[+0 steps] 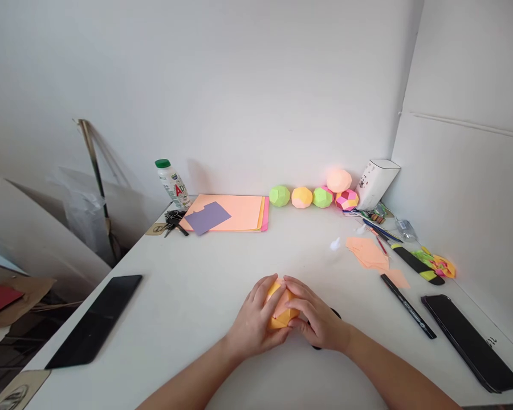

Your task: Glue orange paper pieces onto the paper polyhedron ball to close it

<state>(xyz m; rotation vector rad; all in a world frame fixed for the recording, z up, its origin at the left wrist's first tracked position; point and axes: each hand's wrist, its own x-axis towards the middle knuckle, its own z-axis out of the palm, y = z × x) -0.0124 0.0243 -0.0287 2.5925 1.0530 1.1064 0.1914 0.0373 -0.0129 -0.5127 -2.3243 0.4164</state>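
Between my two hands is an orange and peach faceted paper ball (281, 310), above the white table near its front. My left hand (256, 316) wraps its left side, fingers over the top and thumb underneath. On the right side, my right hand (314, 313) grips the ball with fingertips and thumb. Parts of the ball are hidden by the fingers. A black object (336, 313) shows partly from behind my right hand; its kind cannot be made out.
Paper balls (301, 197) line the wall beside a white box (377, 182). Coloured sheets (239, 210) and a bottle (173, 183) stand back left. Peach paper pieces (367, 252), a cutter knife (416, 263), a marker (408, 306) and a black case (470, 341) lie right; a black tablet (96, 320) lies left.
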